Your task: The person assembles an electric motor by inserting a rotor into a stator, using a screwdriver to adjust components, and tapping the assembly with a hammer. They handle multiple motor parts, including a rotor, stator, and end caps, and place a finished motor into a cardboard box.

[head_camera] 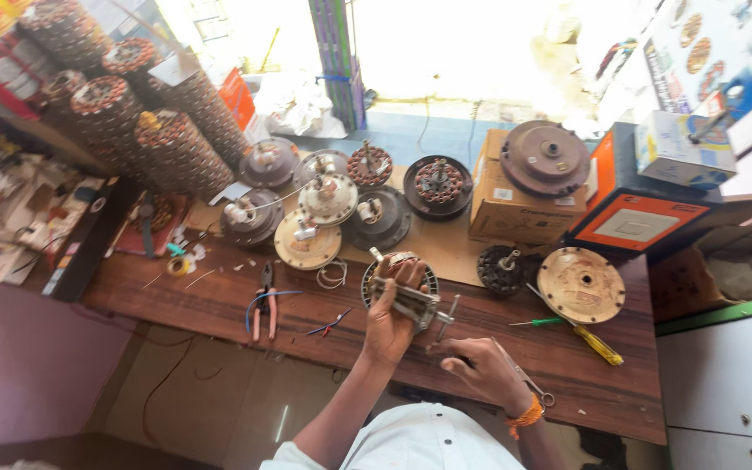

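Note:
My left hand [391, 318] grips a metal puller tool [415, 300] clamped over a round fan motor stator [398, 271] that lies on the wooden workbench [219, 300]. A threaded screw with a cross handle [448, 313] sticks out of the puller toward my right. My right hand [480, 365] rests on the bench just below that handle, fingers curled around a thin dark tool whose metal end [537, 389] shows behind the wrist. An orange thread band circles my right wrist.
Pliers [264, 300] and loose wires lie left of the stator. A green screwdriver [537, 322] and a yellow one [598, 344] lie to the right, near a cream motor cover [580, 285]. Several fan motors, cardboard boxes [515, 204] and stacked windings [176, 144] fill the back.

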